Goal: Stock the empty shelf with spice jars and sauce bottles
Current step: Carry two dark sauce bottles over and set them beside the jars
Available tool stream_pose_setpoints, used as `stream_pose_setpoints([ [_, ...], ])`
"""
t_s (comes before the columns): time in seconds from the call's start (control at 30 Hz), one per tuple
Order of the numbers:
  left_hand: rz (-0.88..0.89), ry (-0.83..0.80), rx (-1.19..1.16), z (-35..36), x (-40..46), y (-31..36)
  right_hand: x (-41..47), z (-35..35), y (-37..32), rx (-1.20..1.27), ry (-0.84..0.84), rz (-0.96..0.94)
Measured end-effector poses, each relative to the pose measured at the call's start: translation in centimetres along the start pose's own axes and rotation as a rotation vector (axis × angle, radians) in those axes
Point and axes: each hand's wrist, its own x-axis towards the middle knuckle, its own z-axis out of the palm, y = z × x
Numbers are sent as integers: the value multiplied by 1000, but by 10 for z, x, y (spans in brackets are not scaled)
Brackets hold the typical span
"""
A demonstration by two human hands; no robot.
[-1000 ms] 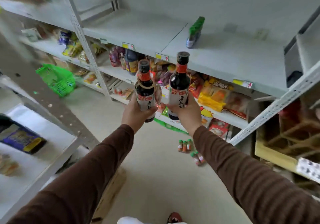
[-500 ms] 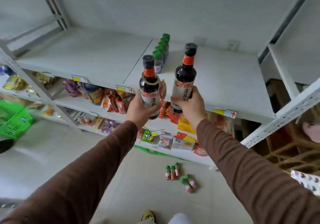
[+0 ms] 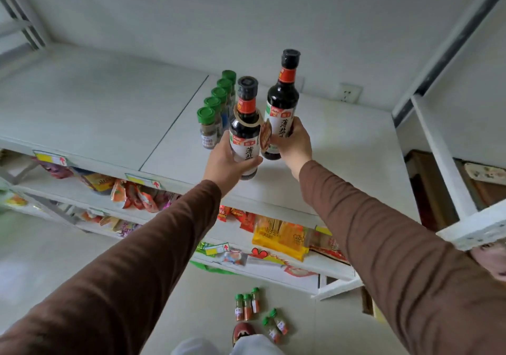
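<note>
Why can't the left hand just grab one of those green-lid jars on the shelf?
Probably not now: the left hand is full, wrapped around a sauce bottle. The jars stand close beside it, otherwise unblocked.

a shop: price-tagged shelves (image 3: 175,175) stocked with packaged snacks (image 3: 279,238).

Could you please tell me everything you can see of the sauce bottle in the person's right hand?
The right-hand sauce bottle looks like dark glass filled with dark liquid. It has a black cap, a red neck band and a white label with black characters and a small red logo. It is sealed, near upright, and its base is at or just above the top shelf. The right hand grips its lower body. A round brown tag overlaps its label.
</note>
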Motion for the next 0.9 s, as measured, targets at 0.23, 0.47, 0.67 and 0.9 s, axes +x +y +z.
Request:
stream_pose_setpoints([
  [0.23, -34, -20, -25, 12, 47, -21, 54, 25, 3, 44, 4, -1],
  [0.47, -24, -36, -55, 15, 80, -31, 88, 43, 10, 40, -5, -27],
  [0.67, -21, -74, -37, 13, 100, -32, 107, 54, 7, 12, -7, -49],
  [0.9, 23, -48, -14, 12, 111, -35, 127, 68, 11, 5, 1, -69],
])
